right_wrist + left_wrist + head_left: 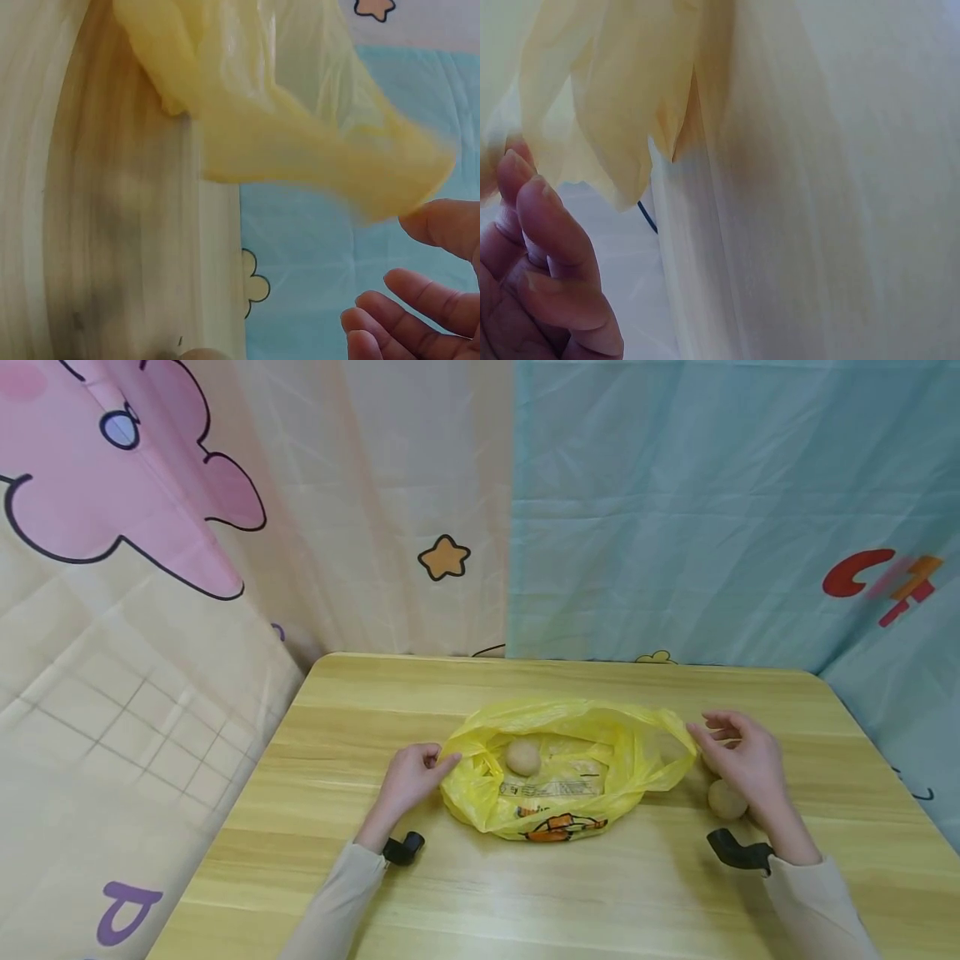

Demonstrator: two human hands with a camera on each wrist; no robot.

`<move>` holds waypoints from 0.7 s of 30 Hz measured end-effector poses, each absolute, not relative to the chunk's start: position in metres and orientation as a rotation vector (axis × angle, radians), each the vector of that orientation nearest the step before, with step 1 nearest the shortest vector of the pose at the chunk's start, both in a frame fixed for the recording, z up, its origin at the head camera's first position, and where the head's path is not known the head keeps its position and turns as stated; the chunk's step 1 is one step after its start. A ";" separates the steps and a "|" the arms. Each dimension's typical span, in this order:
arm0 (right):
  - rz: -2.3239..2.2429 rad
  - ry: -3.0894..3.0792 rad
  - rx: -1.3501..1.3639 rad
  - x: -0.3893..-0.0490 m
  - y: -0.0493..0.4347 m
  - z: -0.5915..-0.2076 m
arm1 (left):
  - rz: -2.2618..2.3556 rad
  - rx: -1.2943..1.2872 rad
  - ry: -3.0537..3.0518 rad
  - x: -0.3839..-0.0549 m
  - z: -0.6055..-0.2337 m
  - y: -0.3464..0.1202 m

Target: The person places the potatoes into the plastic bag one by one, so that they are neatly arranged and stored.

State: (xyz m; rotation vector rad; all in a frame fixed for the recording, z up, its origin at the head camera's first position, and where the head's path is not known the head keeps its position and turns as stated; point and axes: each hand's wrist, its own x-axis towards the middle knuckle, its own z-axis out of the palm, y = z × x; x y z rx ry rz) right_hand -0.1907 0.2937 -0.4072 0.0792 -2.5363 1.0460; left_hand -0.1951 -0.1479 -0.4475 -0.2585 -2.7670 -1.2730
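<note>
A yellow plastic bag [555, 810] with an orange and black print lies on the table, its mouth spread toward me. Inside it sits a round beige ball-like thing [522, 757]. My left hand [411, 779] pinches the bag's left rim; in the left wrist view its other fingers [562, 240] are curled. At the right handle loop, the thumb of my right hand [742, 760] touches the plastic, while its other fingers stand apart from it, loosely bent. Another beige round thing [727, 799] lies by the right wrist, with one more partly hidden behind that hand.
The bag stands on a light wood-grain table [510, 902]. Printed curtains [645, 510] hang behind the table's far edge and along its sides. A black strap piece [738, 850] sticks out at the right wrist, and a similar one [405, 848] at the left.
</note>
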 end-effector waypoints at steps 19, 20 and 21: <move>0.917 -2.723 -0.025 -0.191 0.319 -0.418 | -1.263 -0.269 -2.769 -0.195 -0.448 -0.149; 0.913 -2.738 -0.022 -0.191 0.320 -0.418 | -1.264 -0.269 -2.769 -0.195 -0.448 -0.149; 0.906 -2.753 -0.018 -0.192 0.321 -0.418 | -1.267 -0.267 -2.770 -0.194 -0.448 -0.149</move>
